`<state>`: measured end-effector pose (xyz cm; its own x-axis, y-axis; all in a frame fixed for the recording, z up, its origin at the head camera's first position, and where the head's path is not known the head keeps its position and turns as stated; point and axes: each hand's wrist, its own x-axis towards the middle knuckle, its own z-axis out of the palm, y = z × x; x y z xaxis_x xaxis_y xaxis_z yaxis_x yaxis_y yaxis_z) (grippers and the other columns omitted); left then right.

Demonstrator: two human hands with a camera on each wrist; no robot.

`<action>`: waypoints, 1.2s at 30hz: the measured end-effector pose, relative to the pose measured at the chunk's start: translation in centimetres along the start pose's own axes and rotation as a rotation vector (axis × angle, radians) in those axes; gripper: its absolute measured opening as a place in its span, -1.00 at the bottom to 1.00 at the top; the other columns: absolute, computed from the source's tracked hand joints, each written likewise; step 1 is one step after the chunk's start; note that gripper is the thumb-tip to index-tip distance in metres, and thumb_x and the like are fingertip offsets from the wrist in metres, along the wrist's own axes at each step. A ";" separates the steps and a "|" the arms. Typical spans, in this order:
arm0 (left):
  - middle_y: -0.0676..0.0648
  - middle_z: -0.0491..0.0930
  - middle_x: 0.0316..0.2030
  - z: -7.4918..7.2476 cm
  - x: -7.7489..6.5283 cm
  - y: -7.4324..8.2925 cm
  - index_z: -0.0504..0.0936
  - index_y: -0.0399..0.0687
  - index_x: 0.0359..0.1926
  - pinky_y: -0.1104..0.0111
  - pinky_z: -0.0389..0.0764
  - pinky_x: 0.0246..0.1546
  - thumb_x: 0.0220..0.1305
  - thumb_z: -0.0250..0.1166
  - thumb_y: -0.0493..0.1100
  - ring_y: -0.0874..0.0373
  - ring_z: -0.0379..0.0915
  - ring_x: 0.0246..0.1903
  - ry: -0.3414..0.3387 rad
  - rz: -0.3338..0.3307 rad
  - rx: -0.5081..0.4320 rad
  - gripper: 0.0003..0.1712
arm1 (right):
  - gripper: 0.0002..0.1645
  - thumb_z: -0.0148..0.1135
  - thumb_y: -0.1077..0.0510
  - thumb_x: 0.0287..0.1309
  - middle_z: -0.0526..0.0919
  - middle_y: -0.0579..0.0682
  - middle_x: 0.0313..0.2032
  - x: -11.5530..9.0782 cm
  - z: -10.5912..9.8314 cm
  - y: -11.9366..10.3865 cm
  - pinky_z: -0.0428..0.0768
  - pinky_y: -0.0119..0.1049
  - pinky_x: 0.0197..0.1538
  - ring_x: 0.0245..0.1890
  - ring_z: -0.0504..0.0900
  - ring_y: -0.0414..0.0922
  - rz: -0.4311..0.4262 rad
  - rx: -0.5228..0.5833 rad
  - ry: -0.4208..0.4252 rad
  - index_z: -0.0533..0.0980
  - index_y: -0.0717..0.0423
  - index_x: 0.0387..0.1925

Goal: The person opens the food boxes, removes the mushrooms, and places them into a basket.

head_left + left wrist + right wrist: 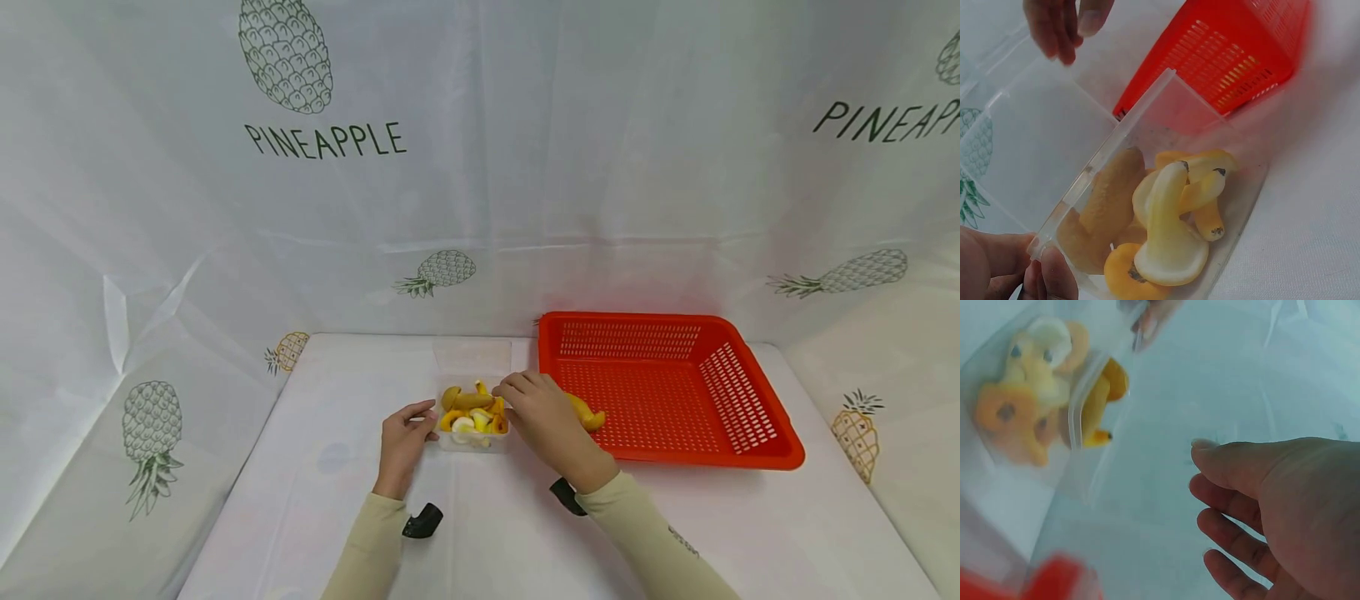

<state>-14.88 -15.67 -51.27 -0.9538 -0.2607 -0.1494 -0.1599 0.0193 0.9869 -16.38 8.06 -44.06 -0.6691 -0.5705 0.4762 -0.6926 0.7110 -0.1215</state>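
Note:
A clear plastic box (472, 442) stands on the table with its clear lid (472, 356) folded back. Inside are several small gourds (1169, 237), yellow, cream and tan, with narrow necks and dark stem ends. One tan gourd (1110, 200) lies across the top at the hinge side. My left hand (405, 442) pinches the box's left rim between thumb and fingers. Over the box's right side is my right hand (543, 412), its fingers relaxed and a gap between thumb and fingertips. It holds nothing in the right wrist view.
A red perforated basket (675, 454) stands to the right of the box. More yellow gourds (587, 414) lie in its left end, partly hidden by my right hand. A white sheet printed with pineapples (480, 183) hangs behind and beside the table.

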 end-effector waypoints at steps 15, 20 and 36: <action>-0.23 0.61 -0.14 0.2 -0.1 0.5 0.64 -0.53 0.18 0.42 0.74 -0.40 0.45 0.32 -0.39 0.20 0.54 -0.42 -0.002 0.003 0.000 -0.64 | -0.57 0.62 0.21 0.10 0.76 -0.05 -0.02 2.1 4.1 -2.1 0.67 -0.13 0.23 0.04 0.65 -0.02 0.100 -0.044 -0.119 0.73 0.01 0.04; -0.27 0.61 -0.14 0.2 -0.1 0.6 0.63 -0.55 0.18 0.46 0.72 -0.43 0.46 0.30 -0.40 0.21 0.53 -0.44 -0.005 0.012 0.004 -0.65 | -0.57 0.62 0.18 0.13 0.75 -0.05 -0.02 2.4 4.9 -2.2 0.65 -0.14 0.26 0.03 0.64 -0.03 0.132 -0.069 -0.170 0.72 -0.01 0.05; -0.25 0.60 -0.16 0.1 0.0 0.3 0.63 -0.56 0.18 0.38 0.76 -0.39 0.44 0.31 -0.41 0.21 0.53 -0.46 -0.005 0.013 -0.012 -0.64 | -0.58 0.60 0.15 0.16 0.73 0.00 0.00 2.9 6.8 -2.2 0.67 -0.12 0.23 0.01 0.60 -0.01 0.216 -0.104 -0.259 0.72 0.04 0.07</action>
<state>-14.98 -15.61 -50.98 -0.9570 -0.2559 -0.1370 -0.1447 0.0114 0.9894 -18.63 2.08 -48.32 -0.8525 -0.4784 0.2106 -0.5055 0.8570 -0.0997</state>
